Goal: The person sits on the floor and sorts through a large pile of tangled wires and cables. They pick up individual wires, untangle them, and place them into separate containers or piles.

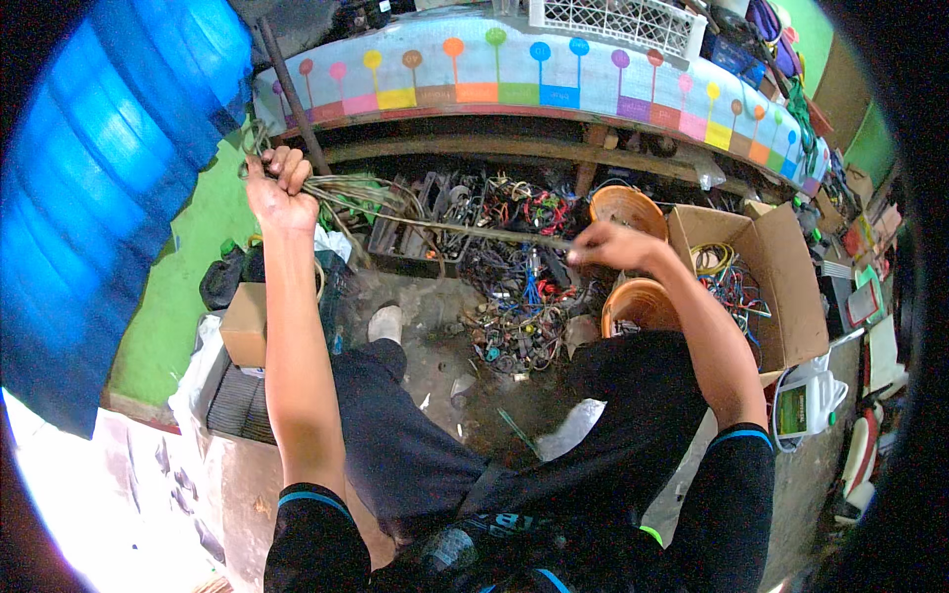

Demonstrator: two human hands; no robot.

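A bundle of thin grey-brown cables (363, 185) is gripped near one end by my left hand (280, 189), raised at the upper left. One strand of it runs taut to the right, where the fingers of my right hand (612, 246) pinch it. Loose loops stick up above my left fist, and other strands hang below it, blurred. Under the taut strand, a tangled heap of wires and small electrical parts (519, 333) lies on the floor. Behind the strand stands a dark crate (415, 256) of mixed parts.
Two orange buckets (629, 207) stand near my right hand. Farther right is an open cardboard box (797, 289) holding coloured wires. A low table with a printed cover (482, 93) spans the back. At left are a small closed carton (243, 325) and a blue curtain (111, 185).
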